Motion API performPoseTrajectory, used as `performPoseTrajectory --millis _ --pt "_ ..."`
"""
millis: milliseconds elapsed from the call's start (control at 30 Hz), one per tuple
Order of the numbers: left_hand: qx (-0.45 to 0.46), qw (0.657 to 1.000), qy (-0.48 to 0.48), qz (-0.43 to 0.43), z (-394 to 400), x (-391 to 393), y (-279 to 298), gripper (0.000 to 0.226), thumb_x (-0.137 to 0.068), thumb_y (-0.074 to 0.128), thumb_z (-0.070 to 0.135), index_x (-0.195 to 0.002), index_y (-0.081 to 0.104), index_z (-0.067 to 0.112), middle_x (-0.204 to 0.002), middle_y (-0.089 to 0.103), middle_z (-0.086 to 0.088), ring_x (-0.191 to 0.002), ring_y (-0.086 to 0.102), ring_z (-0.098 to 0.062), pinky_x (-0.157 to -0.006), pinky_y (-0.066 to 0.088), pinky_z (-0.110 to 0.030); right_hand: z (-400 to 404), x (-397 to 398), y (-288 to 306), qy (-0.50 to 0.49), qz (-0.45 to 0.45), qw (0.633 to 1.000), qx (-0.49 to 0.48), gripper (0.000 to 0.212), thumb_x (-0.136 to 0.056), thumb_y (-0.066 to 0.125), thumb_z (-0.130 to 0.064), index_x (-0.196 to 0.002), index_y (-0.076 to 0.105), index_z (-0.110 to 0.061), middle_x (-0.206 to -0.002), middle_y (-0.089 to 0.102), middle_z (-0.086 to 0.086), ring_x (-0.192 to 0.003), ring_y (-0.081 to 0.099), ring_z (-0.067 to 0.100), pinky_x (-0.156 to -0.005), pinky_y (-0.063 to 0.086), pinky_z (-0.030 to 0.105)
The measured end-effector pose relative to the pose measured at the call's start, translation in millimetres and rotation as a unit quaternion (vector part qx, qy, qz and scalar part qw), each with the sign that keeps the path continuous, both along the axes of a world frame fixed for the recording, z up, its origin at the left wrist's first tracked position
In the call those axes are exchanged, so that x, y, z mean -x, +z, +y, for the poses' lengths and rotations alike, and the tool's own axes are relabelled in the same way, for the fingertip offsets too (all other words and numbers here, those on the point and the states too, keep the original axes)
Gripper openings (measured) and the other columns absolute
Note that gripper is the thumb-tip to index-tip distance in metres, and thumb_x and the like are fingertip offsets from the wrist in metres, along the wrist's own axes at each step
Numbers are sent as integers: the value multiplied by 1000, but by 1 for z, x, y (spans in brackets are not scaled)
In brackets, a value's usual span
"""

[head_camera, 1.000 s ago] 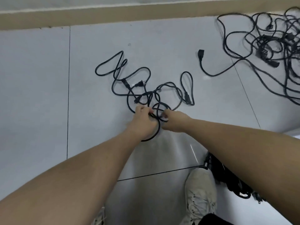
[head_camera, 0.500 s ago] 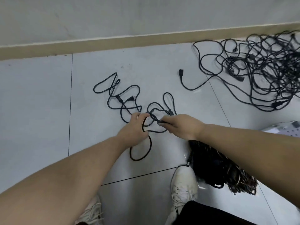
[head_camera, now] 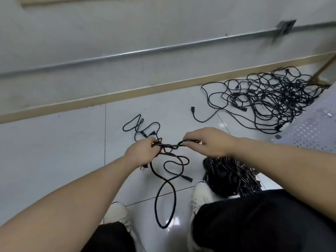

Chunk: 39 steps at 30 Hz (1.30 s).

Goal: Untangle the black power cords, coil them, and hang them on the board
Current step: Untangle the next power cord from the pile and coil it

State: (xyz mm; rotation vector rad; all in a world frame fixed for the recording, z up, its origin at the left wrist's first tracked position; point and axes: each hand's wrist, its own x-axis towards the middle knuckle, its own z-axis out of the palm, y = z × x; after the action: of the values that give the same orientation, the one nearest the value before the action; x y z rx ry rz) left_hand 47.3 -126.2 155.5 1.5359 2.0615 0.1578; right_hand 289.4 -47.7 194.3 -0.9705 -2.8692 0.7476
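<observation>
- While both hands were raised over the floor [head_camera: 54, 151], the left hand [head_camera: 140, 153] clenched a knotted cord [head_camera: 169, 145].
- Right hand [head_camera: 209, 140] pinched the same cord, stretched between the fists.
- Its loops [head_camera: 166, 199] hung toward the tiles.
- More cords [head_camera: 269, 99] lay tangled near the wall.

The floor of large glossy pale grey tiles [head_camera: 54, 151] was split by thin dark grout lines and threw back soft white glare near the bottom of the view. A tan skirting strip [head_camera: 116, 95] ran along the foot of the scuffed, off-white plastered wall [head_camera: 91, 30]. A thin grey metal conduit pipe [head_camera: 145, 50] crossed the wall at a slant and met a small grey junction box [head_camera: 285, 28] at the upper right. The light was even and diffuse.
</observation>
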Motion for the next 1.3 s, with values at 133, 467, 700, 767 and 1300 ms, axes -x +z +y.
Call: performPoseTrajectory --millis 133,467,700,767,1300 --pt "-54 993 64 -79 -32 16 36 18 -104 43 29 -106 59 21 -91 67 -4 -74 63 -23 -58 48 -28 -19 -8 21 24 30 998 -59 47 -90 45 -60 -84 70 -21 -81 65 -9 -84 55 13 -78 45 31" --pt "-108 932 153 -310 -87 7 85 18 -108 50 31 -106 60 17 -95 73 1 -67 55 -9 -55 37 -21 -69 18 59 -114 79 972 190 51 -89 65 -63 -134 53 -42 -132 59 -13 -125 53 8 -106 39 27" --pt "-134 917 122 -356 -84 0 85 18 -109 47 29 -112 61 18 -85 74 15 -79 62 -10 -75 45 -26 -77 67 39 -110 101 979 140 33 -94 68 -44 -120 66 -24 -111 70 -3 -106 63 17 -96 49 31" --pt "-149 906 141 -370 -78 2 84 17 -109 47 27 -110 63 21 -89 75 16 -83 66 0 -80 46 -22 -72 66 37 -103 109 981 124 13 -97 66 -39 -104 71 -28 -87 68 -5 -84 62 17 -82 50 32" --pt "-128 916 284 -254 -65 56 53 23 -110 35 22 -119 56 24 -79 61 -5 -56 30 -19 -51 26 -28 -28 25 42 -407 398 725 389 11 -107 42 -15 -109 52 -9 -71 50 5 -51 56 16 -55 59 33"
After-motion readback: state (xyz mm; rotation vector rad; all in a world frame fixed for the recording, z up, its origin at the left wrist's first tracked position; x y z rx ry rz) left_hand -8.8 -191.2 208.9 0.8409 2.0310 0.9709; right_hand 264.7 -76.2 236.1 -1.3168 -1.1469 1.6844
